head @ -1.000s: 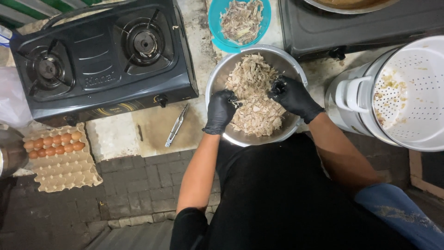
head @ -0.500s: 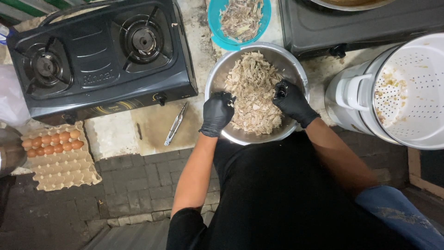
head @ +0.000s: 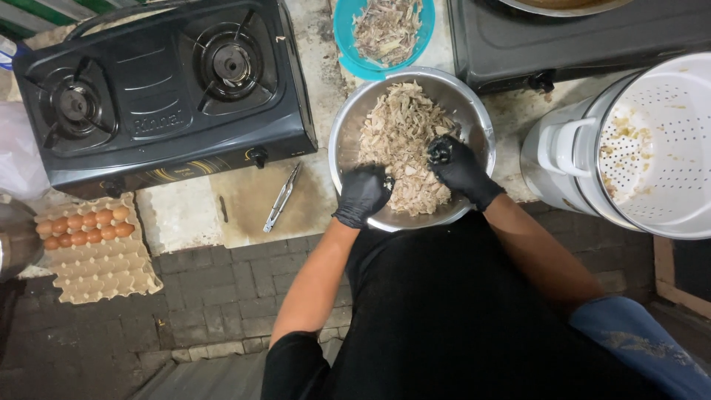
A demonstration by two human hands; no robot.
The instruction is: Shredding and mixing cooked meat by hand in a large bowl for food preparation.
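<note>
Both gloved hands, L (head: 364,194) & R (head: 458,167), in shredded meat (head: 404,141), steel bowl (head: 342,141).

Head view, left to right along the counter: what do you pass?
Egg tray → black two-burner stove → metal tongs → left hand → right hand, both in the steel bowl → white perforated pot.

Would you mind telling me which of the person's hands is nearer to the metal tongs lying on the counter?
Left. The left hand is in the steel bowl at its near-left edge, just right of the tongs. The right hand is farther right in the shredded meat.
</note>
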